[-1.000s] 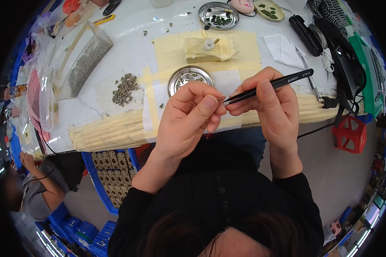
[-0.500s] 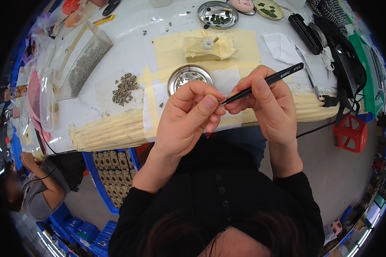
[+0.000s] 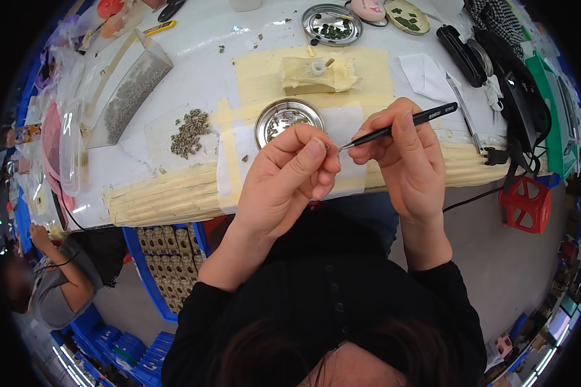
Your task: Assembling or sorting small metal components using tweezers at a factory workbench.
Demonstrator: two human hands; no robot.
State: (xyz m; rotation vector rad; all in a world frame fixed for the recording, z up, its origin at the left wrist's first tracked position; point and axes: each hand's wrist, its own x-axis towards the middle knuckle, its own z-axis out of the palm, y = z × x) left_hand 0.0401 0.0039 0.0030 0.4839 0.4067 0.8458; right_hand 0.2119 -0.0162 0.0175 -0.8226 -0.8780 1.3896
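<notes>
Black tweezers [image 3: 403, 125] are gripped by my right hand [image 3: 412, 158], their pale tips pointing left at the fingertips of my other hand. My left hand [image 3: 283, 177] is closed in a pinch, thumb against forefinger, on a tiny part too small to name. The tweezer tips are right beside that pinch; whether they touch the part I cannot tell. Just beyond my left fingers stands a round metal dish [image 3: 259, 127] with small grey-green pieces in it, partly hidden by the hand. A heap of similar small pieces [image 3: 190, 133] lies on the table to the left.
Behind the dish sits a tape-covered block [image 3: 297, 80] with a small white cup. Farther back are a metal plate of dark green pieces [image 3: 334, 31] and a pale dish [image 3: 407, 16]. A clear bin of grey granules [image 3: 132, 90] stands left. At right lies a black case [image 3: 461, 55].
My right hand has drawn the tweezers slightly to the right, so their tips show more clearly. My left hand keeps its pinch nearly in place.
</notes>
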